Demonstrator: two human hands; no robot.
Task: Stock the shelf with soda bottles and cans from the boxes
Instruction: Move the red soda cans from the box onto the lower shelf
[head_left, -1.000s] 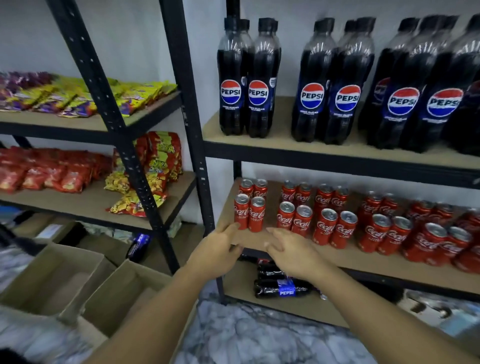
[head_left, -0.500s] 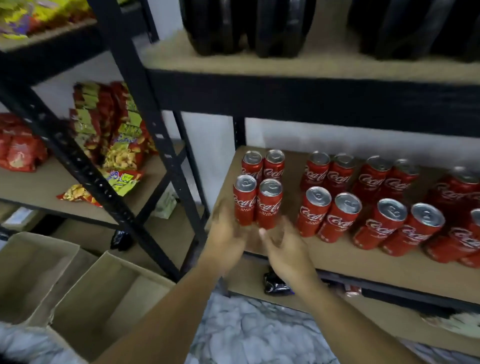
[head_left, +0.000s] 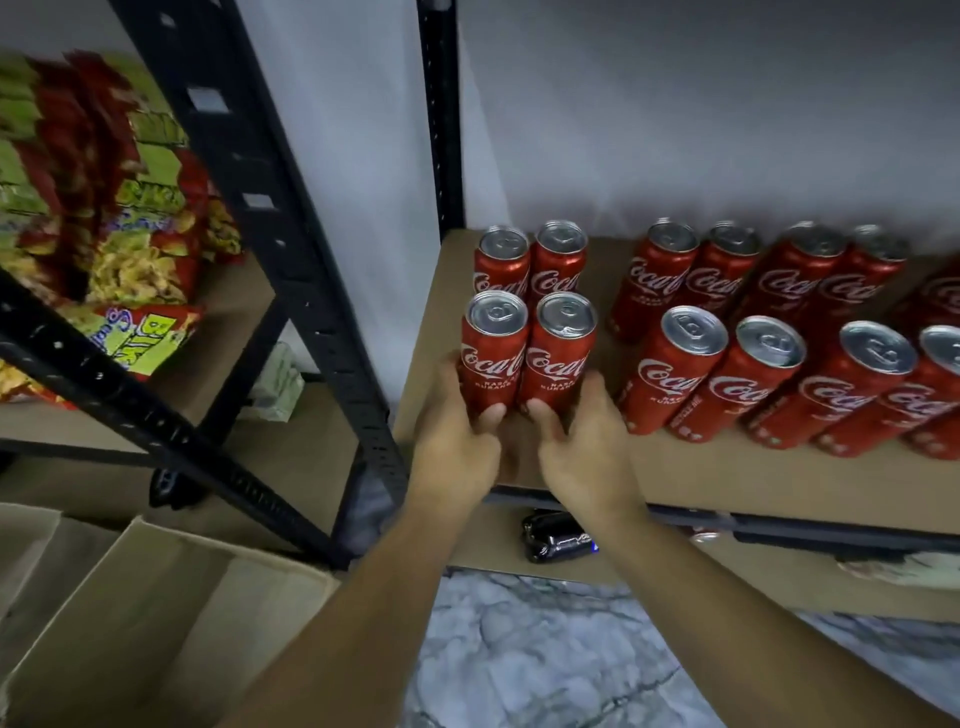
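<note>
Red Coca-Cola cans stand in pairs on the wooden shelf (head_left: 727, 483). My left hand (head_left: 457, 441) grips the front left can (head_left: 493, 353) at its base, thumb on its front. My right hand (head_left: 582, 441) grips the can beside it (head_left: 558, 353), thumb on its lower front. Both cans stand upright and touch each other near the shelf's left end. Two more cans (head_left: 530, 260) stand right behind them. Several further cans (head_left: 753, 353) fill the shelf to the right.
An open cardboard box (head_left: 171, 613) sits on the floor at lower left. Black shelf uprights (head_left: 270, 249) cross the left side, with snack bags (head_left: 114, 218) behind them. A dark bottle (head_left: 558, 540) lies on the bottom shelf. Marble floor (head_left: 545, 665) lies below.
The camera has come closer and tilted down, so the Pepsi bottles on the upper shelf left the view. My hands moved forward from the shelf edge and closed around the two front left cans.
</note>
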